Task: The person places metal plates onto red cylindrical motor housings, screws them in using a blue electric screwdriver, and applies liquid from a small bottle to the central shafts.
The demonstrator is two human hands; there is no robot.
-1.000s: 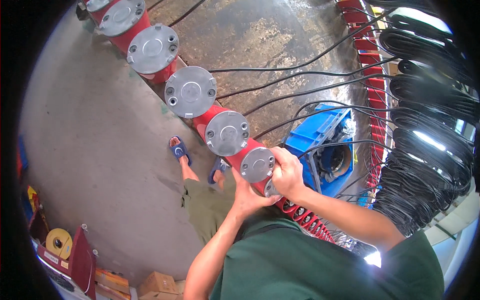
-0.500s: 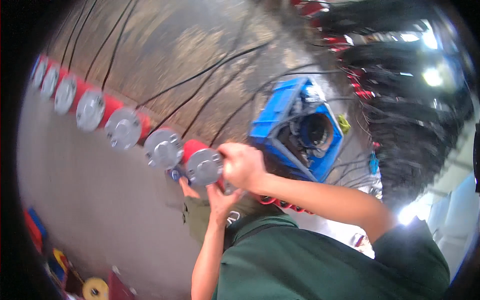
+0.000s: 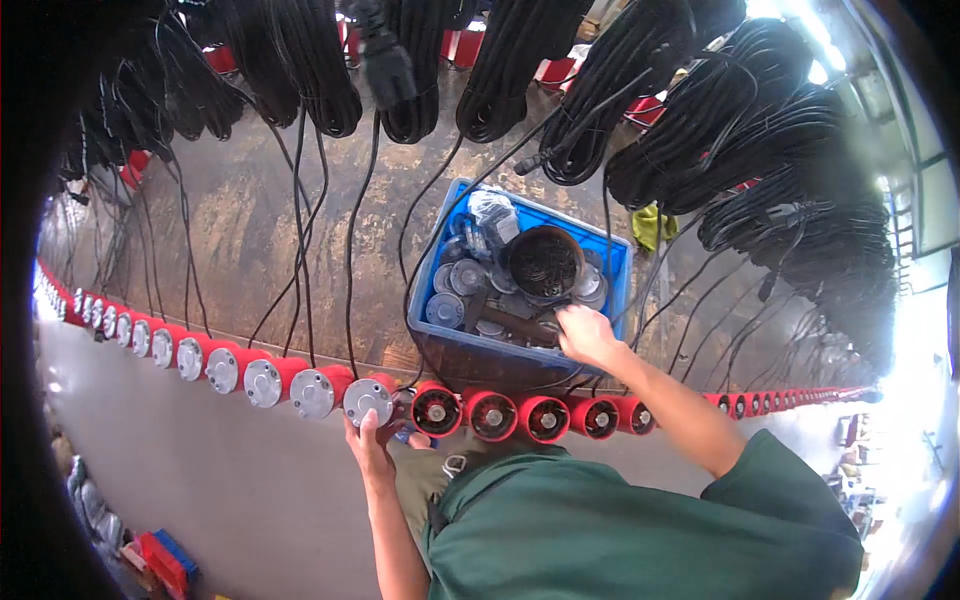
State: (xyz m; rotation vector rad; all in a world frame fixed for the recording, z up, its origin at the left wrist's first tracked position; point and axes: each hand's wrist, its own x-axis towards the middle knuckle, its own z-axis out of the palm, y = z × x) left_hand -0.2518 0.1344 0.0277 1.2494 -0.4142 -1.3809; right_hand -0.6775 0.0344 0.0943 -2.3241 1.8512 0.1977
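The person wears a dark green shirt (image 3: pixel 620 515), plain across the back and shoulder, its cloth falling in soft, shallow folds. The right sleeve (image 3: pixel 765 475) is short and loose, with a wide opening, leaving the forearm uncovered. The left forearm (image 3: pixel 393 520) is uncovered too, and both the left hand (image 3: pixel 372 447) and the right hand (image 3: pixel 590 337) are bare. A narrow dark band (image 3: pixel 437 517) runs beside the shirt's edge. Below it comes olive-khaki legwear (image 3: pixel 415 490) with a small whitish loop (image 3: pixel 455 464) on its front. A bit of blue footwear (image 3: pixel 403 435) shows past the legs, partly hidden
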